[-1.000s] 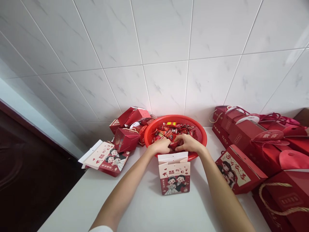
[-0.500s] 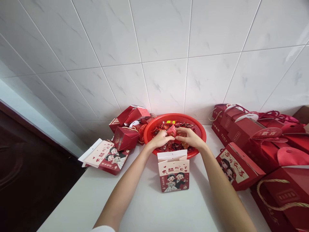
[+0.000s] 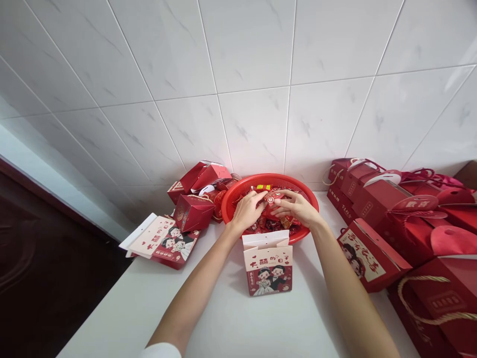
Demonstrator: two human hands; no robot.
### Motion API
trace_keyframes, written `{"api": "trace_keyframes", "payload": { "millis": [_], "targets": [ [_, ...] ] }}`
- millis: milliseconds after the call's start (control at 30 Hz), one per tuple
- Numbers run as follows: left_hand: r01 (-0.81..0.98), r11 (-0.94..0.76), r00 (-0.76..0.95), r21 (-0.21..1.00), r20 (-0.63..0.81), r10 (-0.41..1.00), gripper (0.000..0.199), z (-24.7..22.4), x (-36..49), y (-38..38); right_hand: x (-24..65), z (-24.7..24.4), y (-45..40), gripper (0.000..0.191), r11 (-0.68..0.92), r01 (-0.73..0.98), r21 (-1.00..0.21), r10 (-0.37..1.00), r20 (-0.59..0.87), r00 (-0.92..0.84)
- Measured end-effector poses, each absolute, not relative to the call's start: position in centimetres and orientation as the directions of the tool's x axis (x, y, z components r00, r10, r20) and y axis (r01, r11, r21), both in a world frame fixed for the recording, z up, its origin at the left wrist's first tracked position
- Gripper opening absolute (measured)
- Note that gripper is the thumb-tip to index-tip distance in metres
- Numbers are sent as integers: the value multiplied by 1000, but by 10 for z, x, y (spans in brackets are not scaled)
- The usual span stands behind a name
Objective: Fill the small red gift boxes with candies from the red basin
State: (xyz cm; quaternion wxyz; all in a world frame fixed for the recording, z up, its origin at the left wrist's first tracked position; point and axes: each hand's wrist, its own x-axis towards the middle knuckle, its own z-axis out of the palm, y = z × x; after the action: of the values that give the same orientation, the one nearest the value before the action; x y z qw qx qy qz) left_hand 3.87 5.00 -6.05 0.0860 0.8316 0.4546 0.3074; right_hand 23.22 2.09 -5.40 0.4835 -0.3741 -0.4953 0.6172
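Note:
A red plastic basket [image 3: 313,199] full of red-wrapped sweets [image 3: 261,224] stands against the wall. Over it, my left hand [image 3: 247,213] and my right hand [image 3: 296,206] are close together, with a small red packet [image 3: 272,199] between their fingers. Both hands have their fingertips on this packet. In front of the basket, below my hands, a red and cream box [image 3: 269,271] with a cartoon couple stands upright with its top flaps up. Neither hand touches the box.
To the left, a similar box [image 3: 164,241] lies tilted beside several small red boxes [image 3: 194,213]. Many red gift boxes with cord handles [image 3: 439,298] are piled on the right, near a box with a picture [image 3: 372,253]. A tiled wall [image 3: 253,129] rises behind the white table [image 3: 238,328].
My left hand has moved slightly up, with its fingers turned more forward. My right hand has shifted a little to the right. The red packet between them has turned, showing a round pattern.

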Motion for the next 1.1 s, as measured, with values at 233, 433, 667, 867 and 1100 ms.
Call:
{"api": "trace_keyframes", "payload": {
  "millis": [233,433,667,867,1100],
  "targets": [
    [319,-493,323,809,397,859,49,-62,36,56,236,-59,24,47,9,-280,-960,985,58,-165],
    [-18,-161,365,987,157,918,50,-56,30,51,234,-57,21,45,62,-195,-979,972,103,-209],
    [24,-249,390,968,220,894,50,-53,29,48,233,-53,19,43,66,-121,-990,979,88,-185],
    [75,-293,345,953,251,904,51,-57,28,50,235,-54,21,48,92,-80,-992,978,106,-182],
    [106,-378,364,920,318,875,47,-58,29,52,234,-54,18,51,142,-9,-990,972,142,-186]
  ]
}}
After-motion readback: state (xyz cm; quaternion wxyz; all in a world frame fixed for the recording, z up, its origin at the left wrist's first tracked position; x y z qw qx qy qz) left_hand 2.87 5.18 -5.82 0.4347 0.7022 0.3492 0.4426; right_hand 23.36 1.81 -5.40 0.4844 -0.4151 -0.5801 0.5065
